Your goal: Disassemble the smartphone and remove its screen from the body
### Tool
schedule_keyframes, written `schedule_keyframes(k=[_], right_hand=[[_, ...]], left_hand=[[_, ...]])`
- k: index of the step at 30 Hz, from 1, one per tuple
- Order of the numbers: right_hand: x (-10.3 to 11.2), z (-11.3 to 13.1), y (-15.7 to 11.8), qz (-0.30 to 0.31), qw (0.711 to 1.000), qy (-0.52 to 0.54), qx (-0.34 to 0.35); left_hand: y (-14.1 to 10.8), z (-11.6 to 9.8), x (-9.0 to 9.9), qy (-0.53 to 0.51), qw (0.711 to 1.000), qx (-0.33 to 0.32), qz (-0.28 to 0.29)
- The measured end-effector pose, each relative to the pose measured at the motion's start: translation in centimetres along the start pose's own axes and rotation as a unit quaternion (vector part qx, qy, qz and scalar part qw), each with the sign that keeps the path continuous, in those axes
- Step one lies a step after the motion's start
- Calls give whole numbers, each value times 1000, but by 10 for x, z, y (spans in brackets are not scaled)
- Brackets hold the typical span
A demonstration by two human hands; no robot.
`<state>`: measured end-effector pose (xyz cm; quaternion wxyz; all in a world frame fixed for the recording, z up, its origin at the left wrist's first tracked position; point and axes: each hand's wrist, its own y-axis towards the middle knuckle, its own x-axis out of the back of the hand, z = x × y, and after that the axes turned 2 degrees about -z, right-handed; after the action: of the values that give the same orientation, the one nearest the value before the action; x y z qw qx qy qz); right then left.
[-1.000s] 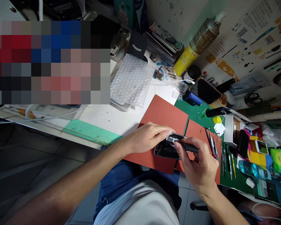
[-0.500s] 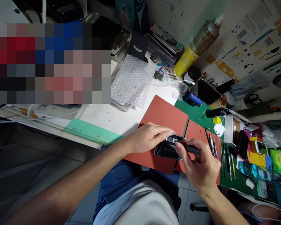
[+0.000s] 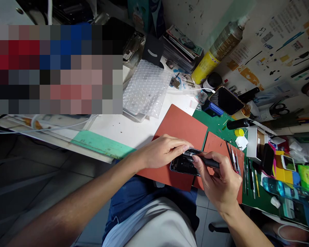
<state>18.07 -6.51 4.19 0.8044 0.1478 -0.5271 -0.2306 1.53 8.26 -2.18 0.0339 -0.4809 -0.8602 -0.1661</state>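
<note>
An opened phone (image 3: 181,166) lies on the red-brown mats, its dark inside facing up. My left hand (image 3: 170,150) is closed on its far edge, fingers together and thumb along the near side. In my right hand (image 3: 220,178) is a black-handled tool (image 3: 211,162), gripped between thumb and fingers. The front of this tool points left over the phone's inside, close to my left fingertips. Its tip is too small to make out. My right hand covers the phone's right end.
Tweezers (image 3: 233,157) and other slim tools lie right of my right hand. Bubble wrap (image 3: 146,88) sits at the back left. A yellow spray can (image 3: 208,63) stands by the wall, near a propped phone (image 3: 227,100). A blue bottle (image 3: 285,188) lies at the right.
The black-handled tool has shifted very slightly left over the phone. Both hands keep nearly the same position and grip.
</note>
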Motion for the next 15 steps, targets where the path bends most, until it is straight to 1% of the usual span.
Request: schedule_keyframes(k=[5, 11, 15], right_hand=[[3, 4, 3, 16, 1000, -11, 13], [13, 11, 18, 96, 994, 0, 48], [16, 9, 25, 149, 987, 9, 66]], left_hand=[[0, -1, 0, -2, 1000, -1, 3], [0, 1, -1, -7, 1000, -24, -7], [1, 1, -1, -6, 1000, -25, -6]])
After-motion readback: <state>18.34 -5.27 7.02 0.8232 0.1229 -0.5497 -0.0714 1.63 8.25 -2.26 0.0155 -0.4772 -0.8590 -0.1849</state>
